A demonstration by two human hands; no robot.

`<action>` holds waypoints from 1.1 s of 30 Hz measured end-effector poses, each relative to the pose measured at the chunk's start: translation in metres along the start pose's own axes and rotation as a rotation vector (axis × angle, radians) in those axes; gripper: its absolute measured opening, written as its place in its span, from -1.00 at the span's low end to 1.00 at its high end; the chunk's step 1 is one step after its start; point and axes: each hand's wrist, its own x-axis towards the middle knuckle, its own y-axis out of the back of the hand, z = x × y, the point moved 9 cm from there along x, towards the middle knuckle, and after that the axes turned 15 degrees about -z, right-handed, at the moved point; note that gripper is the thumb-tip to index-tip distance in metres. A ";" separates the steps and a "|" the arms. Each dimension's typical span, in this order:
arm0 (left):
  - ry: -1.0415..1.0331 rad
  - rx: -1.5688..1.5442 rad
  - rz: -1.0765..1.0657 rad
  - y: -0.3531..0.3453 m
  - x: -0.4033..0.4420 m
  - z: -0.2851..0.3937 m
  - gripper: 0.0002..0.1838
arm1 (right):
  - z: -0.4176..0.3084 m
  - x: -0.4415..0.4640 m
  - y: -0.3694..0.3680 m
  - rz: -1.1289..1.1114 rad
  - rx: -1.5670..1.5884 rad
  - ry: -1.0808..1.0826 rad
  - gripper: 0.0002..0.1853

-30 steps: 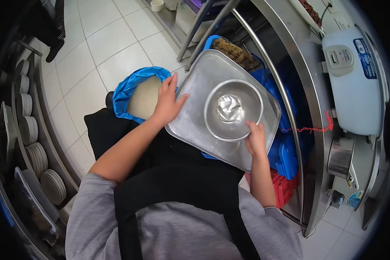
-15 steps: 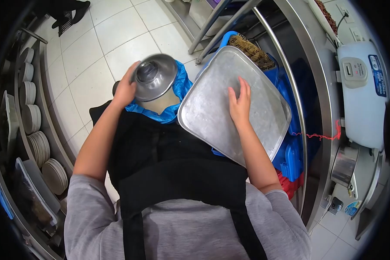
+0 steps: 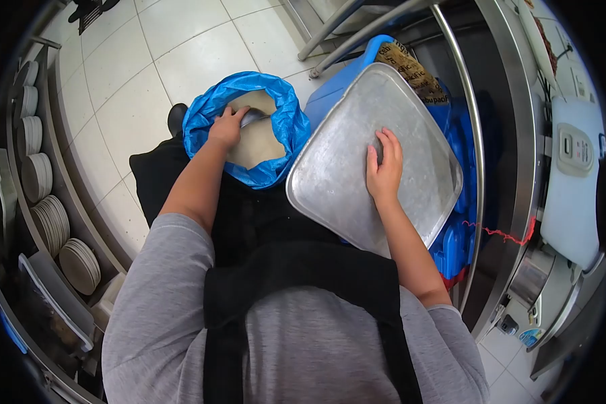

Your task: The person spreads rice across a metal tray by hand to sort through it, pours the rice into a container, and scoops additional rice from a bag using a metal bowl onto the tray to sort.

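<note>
My left hand reaches down into an open blue plastic bag, its fingers closed on a metal bowl. Only part of the bowl shows, tipped low against the pale, fine-looking contents; whether these are grain or powder I cannot tell. Over on the right, my right hand rests on a large square metal tray, fingers stretched out and slightly apart. The tray lies slanted over blue plastic containers, close beside the bag.
Stacked plates fill a shelf on the left. A curved steel rail passes right of the tray, with a steel counter edge beyond. A pale lidded appliance and a metal pot stand farther right.
My left hand has brought the bowl from above the bag's rim down into its contents. My right hand stays on the tray. The view has shifted somewhat.
</note>
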 end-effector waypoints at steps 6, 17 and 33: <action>-0.006 -0.146 -0.300 -0.033 0.009 -0.034 -0.16 | 0.003 0.000 -0.001 -0.004 0.028 -0.013 -0.67; -0.197 -0.435 -0.346 -0.027 0.003 -0.046 -0.26 | 0.004 -0.002 0.001 0.021 0.064 -0.004 -0.70; -0.107 -1.006 -0.189 0.042 -0.079 -0.045 -0.38 | 0.006 -0.004 0.004 0.049 0.089 0.018 -0.72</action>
